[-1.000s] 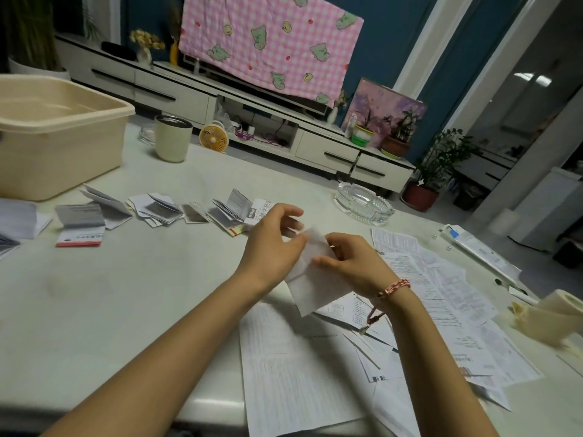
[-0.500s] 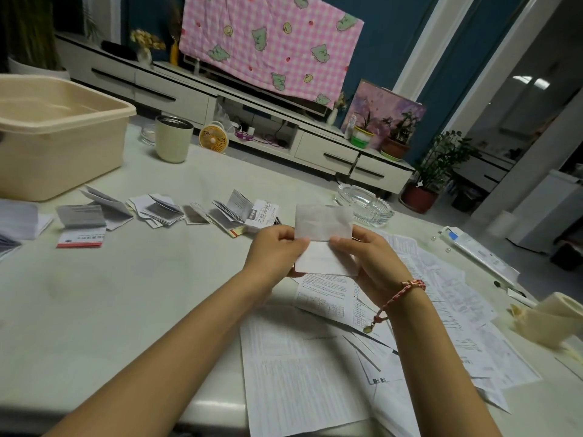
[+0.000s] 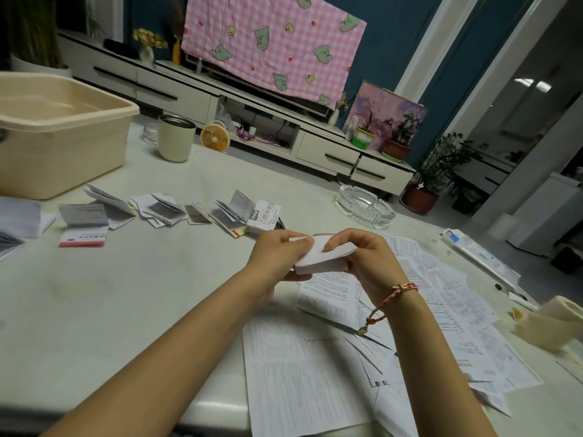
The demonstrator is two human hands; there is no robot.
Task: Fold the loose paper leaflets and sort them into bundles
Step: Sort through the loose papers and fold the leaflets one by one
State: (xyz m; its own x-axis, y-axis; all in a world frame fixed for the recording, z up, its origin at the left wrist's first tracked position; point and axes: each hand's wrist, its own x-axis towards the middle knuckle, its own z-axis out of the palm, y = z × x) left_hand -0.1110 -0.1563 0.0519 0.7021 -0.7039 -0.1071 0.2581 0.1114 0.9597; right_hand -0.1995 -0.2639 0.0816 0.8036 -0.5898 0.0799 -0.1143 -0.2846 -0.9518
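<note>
Both hands are busy with one folded leaflet (image 3: pixel 321 258), holding it up just above the bench (image 3: pixel 126 294), pretty much in the middle of the view; the left hand (image 3: pixel 277 257) is pinching its left end, fingers curling over the top edge; the right hand (image 3: pixel 369 263) is gripping the right end the same way, and it's wearing a red braided bracelet (image 3: pixel 400 291) on the wrist; the leaflet is looking like a thick white wad, folded over a few times, its flat face tilting up toward the camera; I can't make out any print on it.

Under the wrists and off to the right, the loose sheets (image 3: pixel 303 373) are lying flat and overlapping in a messy spread, running out to the near edge of the bench; they're all covered in tiny print. The folded ones (image 3: pixel 233 212) are sitting further back on the left, lined up in a row of little bundles (image 3: pixel 164 209); a few are springing open a bit; near the left end of the row a booklet with a red strip (image 3: pixel 82 239) is lying under one of them.

Other stuff: a beige plastic tub (image 3: pixel 60 137) is sitting at the far left corner; a cream cup (image 3: pixel 175 138) is standing just beside it; a glass ashtray (image 3: pixel 366 206) is sitting behind the hands on the right; a roll of tape (image 3: pixel 555 323) is poking in at the right edge; a pink checked blanket (image 3: pixel 271 42) is hanging in the background.
</note>
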